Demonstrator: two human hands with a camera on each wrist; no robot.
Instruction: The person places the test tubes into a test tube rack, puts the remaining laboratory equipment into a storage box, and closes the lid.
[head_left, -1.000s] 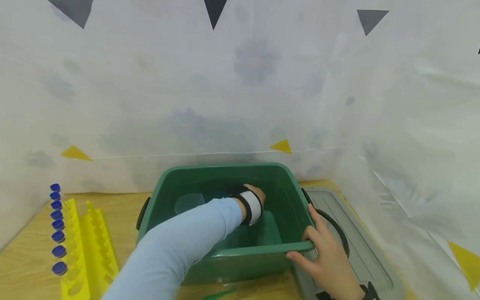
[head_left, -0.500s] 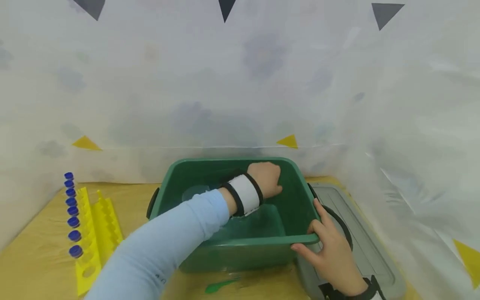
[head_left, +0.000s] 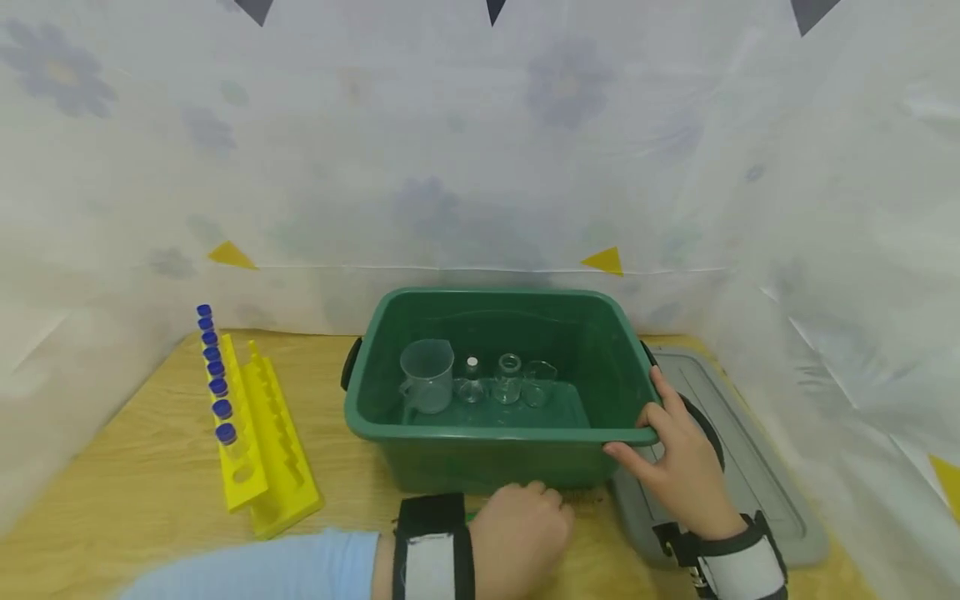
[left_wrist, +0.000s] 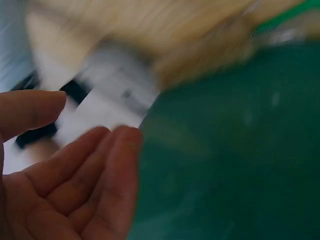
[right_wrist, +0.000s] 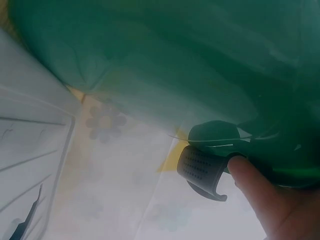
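While right hand (head_left: pixel 678 462) grips tub rim (head_left: pixel 495 433).

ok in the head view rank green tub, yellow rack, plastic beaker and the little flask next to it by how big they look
1. green tub
2. yellow rack
3. plastic beaker
4. little flask

The rack lies nearer the camera than the beaker, but the gap looks too wide to flip.

bright even diffuse light, soft shadows, head view sharp, wrist views blurred

L wrist view motion-blurred; left hand (head_left: pixel 517 537) fingers hidden.
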